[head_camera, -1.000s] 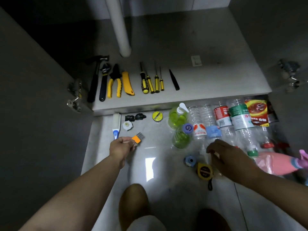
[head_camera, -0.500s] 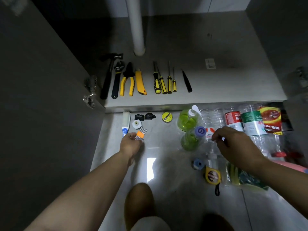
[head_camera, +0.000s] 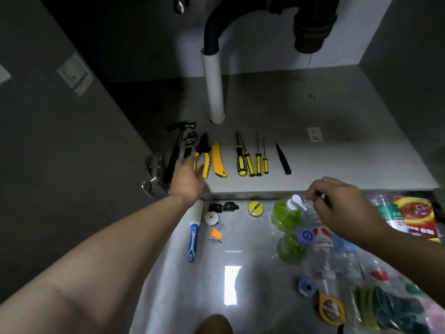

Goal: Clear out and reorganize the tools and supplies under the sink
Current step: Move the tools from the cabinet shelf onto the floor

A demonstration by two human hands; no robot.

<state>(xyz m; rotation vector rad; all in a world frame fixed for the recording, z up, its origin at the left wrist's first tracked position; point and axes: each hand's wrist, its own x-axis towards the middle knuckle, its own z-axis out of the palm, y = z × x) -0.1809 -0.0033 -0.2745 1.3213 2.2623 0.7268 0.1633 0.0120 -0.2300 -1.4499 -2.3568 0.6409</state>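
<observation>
Reaching onto the cabinet floor [head_camera: 337,150], the left hand [head_camera: 187,179] hangs loose-fingered and empty over the handles of the yellow pliers [head_camera: 204,150]. The right hand [head_camera: 337,206], well apart at its 3 o'clock, hovers with fingertips curled together above the green pump bottle [head_camera: 286,215]; whether they pinch anything I cannot tell. A hammer [head_camera: 174,155] lies at the pliers' 9 o'clock, a utility knife [head_camera: 218,161] and screwdrivers [head_camera: 250,160] at 3 o'clock. A blue-handled brush [head_camera: 193,237] lies at the left hand's 6 o'clock.
</observation>
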